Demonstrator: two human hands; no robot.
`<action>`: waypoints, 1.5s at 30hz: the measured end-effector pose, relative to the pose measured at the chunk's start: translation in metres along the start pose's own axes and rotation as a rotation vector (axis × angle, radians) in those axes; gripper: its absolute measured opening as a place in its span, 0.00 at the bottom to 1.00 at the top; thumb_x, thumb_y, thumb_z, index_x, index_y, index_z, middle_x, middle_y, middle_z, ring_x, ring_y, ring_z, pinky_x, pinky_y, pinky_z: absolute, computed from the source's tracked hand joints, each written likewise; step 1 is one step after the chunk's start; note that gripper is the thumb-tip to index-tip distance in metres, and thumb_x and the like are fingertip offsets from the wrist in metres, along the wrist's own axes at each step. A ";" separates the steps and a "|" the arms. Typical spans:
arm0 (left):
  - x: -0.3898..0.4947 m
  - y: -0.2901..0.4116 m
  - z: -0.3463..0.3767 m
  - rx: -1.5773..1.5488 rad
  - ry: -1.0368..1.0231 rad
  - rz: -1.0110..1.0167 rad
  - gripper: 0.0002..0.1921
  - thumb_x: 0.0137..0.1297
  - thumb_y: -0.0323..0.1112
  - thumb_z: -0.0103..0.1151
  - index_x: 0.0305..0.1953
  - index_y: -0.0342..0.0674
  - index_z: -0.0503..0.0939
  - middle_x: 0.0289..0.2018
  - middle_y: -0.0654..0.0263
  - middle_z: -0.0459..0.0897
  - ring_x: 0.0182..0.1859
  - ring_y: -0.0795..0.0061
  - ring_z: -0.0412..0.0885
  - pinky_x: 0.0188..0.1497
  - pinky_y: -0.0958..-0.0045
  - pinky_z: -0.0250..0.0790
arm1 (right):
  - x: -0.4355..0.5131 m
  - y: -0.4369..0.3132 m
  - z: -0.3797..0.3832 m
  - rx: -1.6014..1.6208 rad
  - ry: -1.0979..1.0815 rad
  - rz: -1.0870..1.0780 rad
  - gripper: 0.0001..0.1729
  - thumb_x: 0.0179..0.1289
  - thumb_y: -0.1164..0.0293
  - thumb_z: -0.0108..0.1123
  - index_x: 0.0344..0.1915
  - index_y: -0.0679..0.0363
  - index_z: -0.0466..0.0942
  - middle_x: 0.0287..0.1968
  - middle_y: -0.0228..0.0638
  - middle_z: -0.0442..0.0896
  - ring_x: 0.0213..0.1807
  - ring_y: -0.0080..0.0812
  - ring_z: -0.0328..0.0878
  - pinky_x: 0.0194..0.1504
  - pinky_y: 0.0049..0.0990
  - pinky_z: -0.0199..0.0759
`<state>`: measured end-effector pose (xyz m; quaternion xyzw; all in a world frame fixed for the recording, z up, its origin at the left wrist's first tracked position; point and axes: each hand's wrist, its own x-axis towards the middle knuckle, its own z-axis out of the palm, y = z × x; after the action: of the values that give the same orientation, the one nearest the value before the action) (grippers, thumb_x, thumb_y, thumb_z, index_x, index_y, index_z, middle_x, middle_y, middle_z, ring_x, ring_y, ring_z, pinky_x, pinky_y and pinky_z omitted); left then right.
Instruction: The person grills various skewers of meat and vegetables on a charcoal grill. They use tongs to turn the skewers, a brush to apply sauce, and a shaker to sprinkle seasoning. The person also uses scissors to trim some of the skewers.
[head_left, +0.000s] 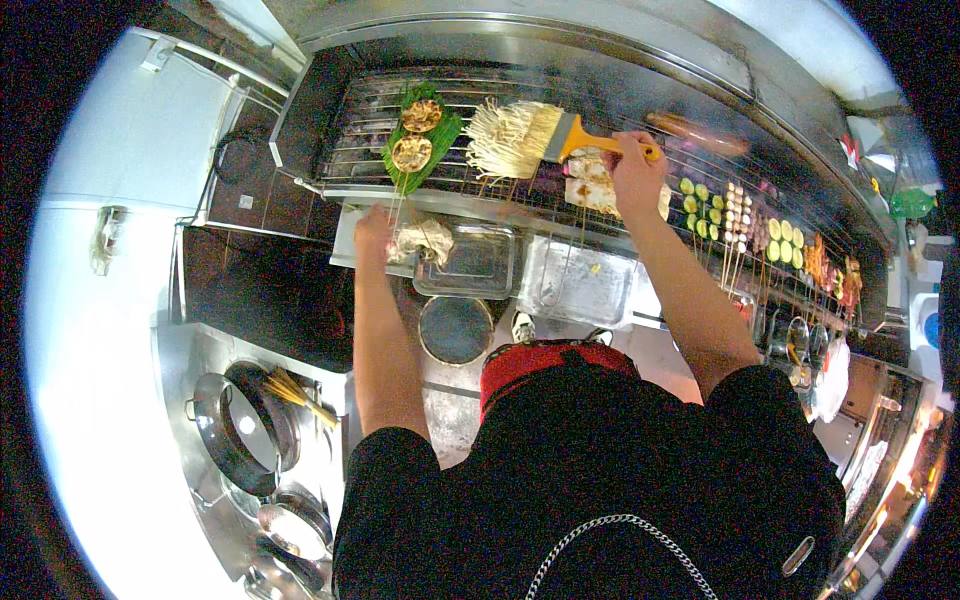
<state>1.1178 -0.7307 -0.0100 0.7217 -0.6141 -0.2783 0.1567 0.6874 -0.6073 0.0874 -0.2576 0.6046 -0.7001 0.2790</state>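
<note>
My right hand (640, 169) grips the orange handle of a wide basting brush (581, 139). Its pale bristles overlap skewered enoki mushrooms (499, 142) on the grill. At the grill's left end, my left hand (371, 225) is closed around thin skewer sticks. Those sticks run up to green chives (442, 142) and two round browned slices (412, 154), whose kind I cannot tell. A crumpled cloth (424, 244) lies right beside my left hand. White sauce-marked slabs (589, 193) on skewers lie below the brush handle, partly hidden by my right hand.
Skewered green slices (785, 244), white balls (738, 217) and other skewers line the grill's right side. A glass tray (476, 262) and a metal tray (574, 281) sit along its front. A round bin (456, 330) stands on the floor. Lower left, a sink holds a wok (232, 442).
</note>
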 end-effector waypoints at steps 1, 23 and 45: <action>0.008 -0.008 -0.002 -0.188 -0.210 -0.097 0.14 0.70 0.42 0.60 0.45 0.35 0.82 0.38 0.51 0.86 0.33 0.56 0.85 0.33 0.60 0.78 | -0.005 -0.004 -0.005 0.061 -0.019 0.018 0.06 0.69 0.72 0.62 0.35 0.63 0.80 0.27 0.32 0.81 0.24 0.25 0.80 0.23 0.22 0.67; -0.206 0.159 0.146 0.197 -0.107 0.557 0.08 0.74 0.29 0.46 0.43 0.36 0.78 0.31 0.46 0.83 0.36 0.46 0.85 0.36 0.50 0.78 | -0.044 -0.008 -0.078 -0.885 -0.444 -0.455 0.13 0.63 0.64 0.71 0.33 0.64 0.83 0.33 0.42 0.87 0.30 0.36 0.85 0.35 0.31 0.79; -0.183 0.135 0.152 -0.651 -0.607 0.288 0.18 0.78 0.46 0.53 0.39 0.37 0.83 0.19 0.70 0.70 0.20 0.74 0.69 0.20 0.70 0.61 | -0.035 -0.004 -0.052 -0.727 -0.340 -0.392 0.08 0.66 0.70 0.68 0.36 0.65 0.84 0.31 0.36 0.87 0.32 0.26 0.81 0.38 0.28 0.75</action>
<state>0.9029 -0.5616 -0.0156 0.4283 -0.6068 -0.6305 0.2255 0.6757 -0.5457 0.0836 -0.5602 0.6967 -0.4295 0.1276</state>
